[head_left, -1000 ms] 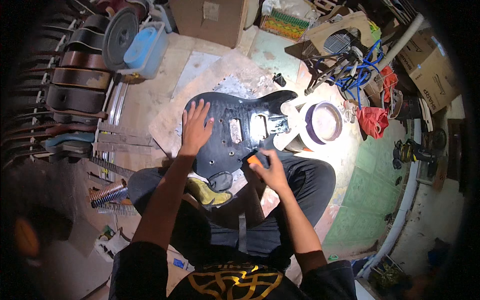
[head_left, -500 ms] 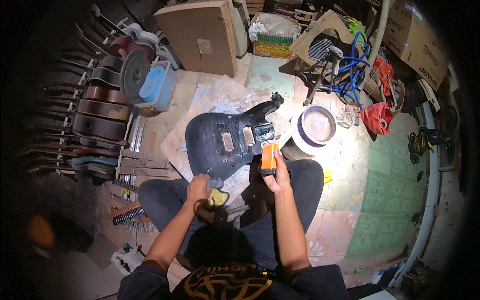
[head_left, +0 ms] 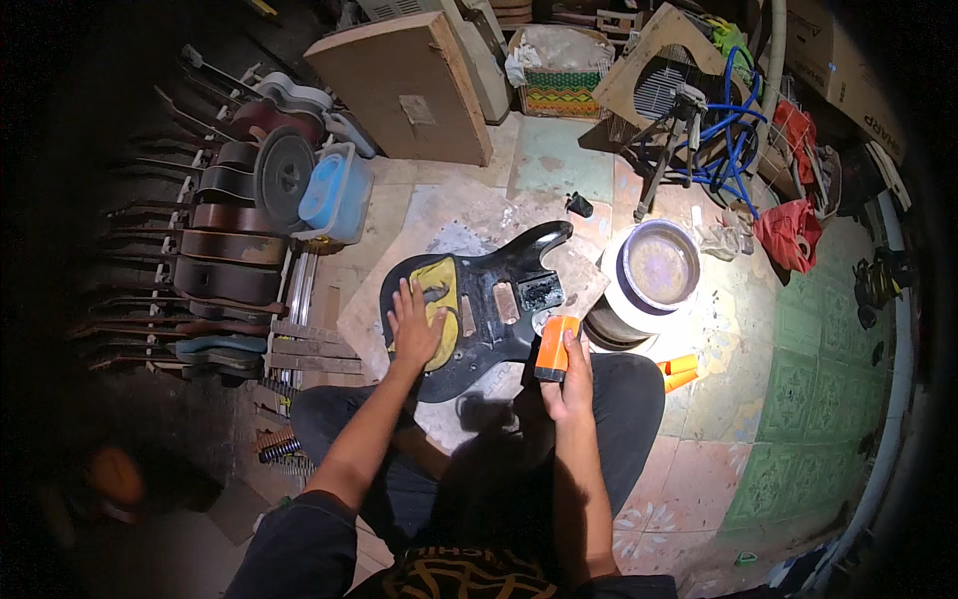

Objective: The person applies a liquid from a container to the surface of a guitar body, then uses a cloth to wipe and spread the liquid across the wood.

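Note:
A black electric guitar body (head_left: 481,337) lies on a pale board (head_left: 361,321) between my knees, its horns pointing away and to the right. On its left part a yellow cloth (head_left: 435,280) with grey patches is spread out. My left hand (head_left: 415,334) rests flat on that cloth with fingers extended. My right hand (head_left: 573,387) grips an orange block (head_left: 555,347) with a black end, held upright by the near right edge of the body. What the block is I cannot make out.
Right of the board, a round basin (head_left: 661,265) sits on a pale round base. Orange pieces (head_left: 681,371) lie by my right knee. Beyond the board is a small black object (head_left: 579,206). Racked guitars (head_left: 232,248) and a lidded plastic tub (head_left: 347,210) line the left; a blue hose (head_left: 740,160) is coiled behind.
My left hand has moved forward from the guitar body's near edge onto its top, and the crumpled cloth now lies spread under it. My right hand still holds the orange block.

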The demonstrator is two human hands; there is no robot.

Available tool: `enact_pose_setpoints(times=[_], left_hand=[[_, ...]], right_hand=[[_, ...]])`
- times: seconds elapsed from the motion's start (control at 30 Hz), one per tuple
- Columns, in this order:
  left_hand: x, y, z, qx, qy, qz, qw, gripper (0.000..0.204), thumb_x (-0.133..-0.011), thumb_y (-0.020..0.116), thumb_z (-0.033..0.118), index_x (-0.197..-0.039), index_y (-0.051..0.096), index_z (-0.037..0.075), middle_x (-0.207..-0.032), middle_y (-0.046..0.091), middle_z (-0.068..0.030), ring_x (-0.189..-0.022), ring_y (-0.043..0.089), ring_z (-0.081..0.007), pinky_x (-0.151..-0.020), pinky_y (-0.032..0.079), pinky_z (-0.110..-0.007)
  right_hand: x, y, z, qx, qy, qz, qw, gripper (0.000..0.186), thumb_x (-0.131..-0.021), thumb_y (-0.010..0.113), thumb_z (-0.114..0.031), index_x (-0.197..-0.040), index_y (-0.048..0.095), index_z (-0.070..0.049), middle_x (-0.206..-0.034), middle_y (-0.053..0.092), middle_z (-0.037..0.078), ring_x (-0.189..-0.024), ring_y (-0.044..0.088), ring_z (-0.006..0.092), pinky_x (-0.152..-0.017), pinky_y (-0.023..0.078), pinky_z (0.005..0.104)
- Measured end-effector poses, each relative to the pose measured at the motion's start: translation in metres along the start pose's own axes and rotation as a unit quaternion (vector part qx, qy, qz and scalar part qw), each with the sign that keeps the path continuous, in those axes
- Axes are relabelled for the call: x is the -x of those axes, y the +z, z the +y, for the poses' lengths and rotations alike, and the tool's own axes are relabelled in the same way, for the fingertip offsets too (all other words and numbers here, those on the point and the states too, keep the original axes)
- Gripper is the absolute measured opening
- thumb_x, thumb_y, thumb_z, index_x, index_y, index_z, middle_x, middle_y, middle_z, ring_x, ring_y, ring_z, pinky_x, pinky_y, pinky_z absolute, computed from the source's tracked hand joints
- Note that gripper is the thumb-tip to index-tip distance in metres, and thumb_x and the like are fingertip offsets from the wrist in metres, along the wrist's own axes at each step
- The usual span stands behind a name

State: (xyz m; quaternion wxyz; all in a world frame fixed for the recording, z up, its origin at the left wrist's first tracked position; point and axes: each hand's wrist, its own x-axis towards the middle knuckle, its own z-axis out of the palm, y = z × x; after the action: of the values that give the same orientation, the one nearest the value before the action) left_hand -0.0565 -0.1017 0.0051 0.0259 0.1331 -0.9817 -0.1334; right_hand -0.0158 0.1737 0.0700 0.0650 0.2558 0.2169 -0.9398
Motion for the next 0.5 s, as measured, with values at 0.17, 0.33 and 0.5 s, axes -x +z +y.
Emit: enact_pose_setpoints(times=[0.17, 0.33, 0.5], left_hand=[[-0.054, 0.014, 0.02, 0.019, 0.137, -0.019, 0.99, 0.063, -0.095, 0.056, 0.029, -0.153, 0.043, 0.009, -0.164, 0.03, -0.0177, -0.154, 0.019, -0.0418, -0.122, 0.017, -0.059], [-0.062, 0.009, 0.027, 0.056, 0.171, -0.049, 0.983, 0.058, -0.09, 0.055, 0.02, -0.147, 0.051, 0.012, -0.161, 0.037, -0.0141, -0.152, 0.024, -0.0398, -0.123, 0.018, -0.057], [-0.065, 0.005, 0.034, 0.08, 0.267, -0.066, 0.958, 0.055, -0.086, 0.055, 0.008, -0.141, 0.059, 0.012, -0.155, 0.047, -0.011, -0.151, 0.029, -0.0395, -0.123, 0.023, -0.054]], right_hand=[[0.005, 0.007, 0.001, 0.043, -0.002, 0.032, 0.999, 0.034, -0.102, 0.061, -0.015, -0.134, 0.05, -0.01, -0.121, 0.064, 0.008, -0.107, 0.063, 0.0165, -0.091, 0.052, 0.031], [0.008, 0.02, -0.002, 0.045, -0.006, 0.057, 0.997, 0.032, -0.102, 0.061, -0.016, -0.132, 0.05, -0.009, -0.12, 0.064, 0.007, -0.105, 0.063, 0.0152, -0.089, 0.052, 0.0307], [0.007, 0.018, 0.006, 0.07, -0.026, 0.032, 0.997, 0.034, -0.102, 0.062, -0.015, -0.133, 0.05, -0.008, -0.121, 0.065, 0.008, -0.108, 0.063, 0.0164, -0.093, 0.051, 0.0315]])
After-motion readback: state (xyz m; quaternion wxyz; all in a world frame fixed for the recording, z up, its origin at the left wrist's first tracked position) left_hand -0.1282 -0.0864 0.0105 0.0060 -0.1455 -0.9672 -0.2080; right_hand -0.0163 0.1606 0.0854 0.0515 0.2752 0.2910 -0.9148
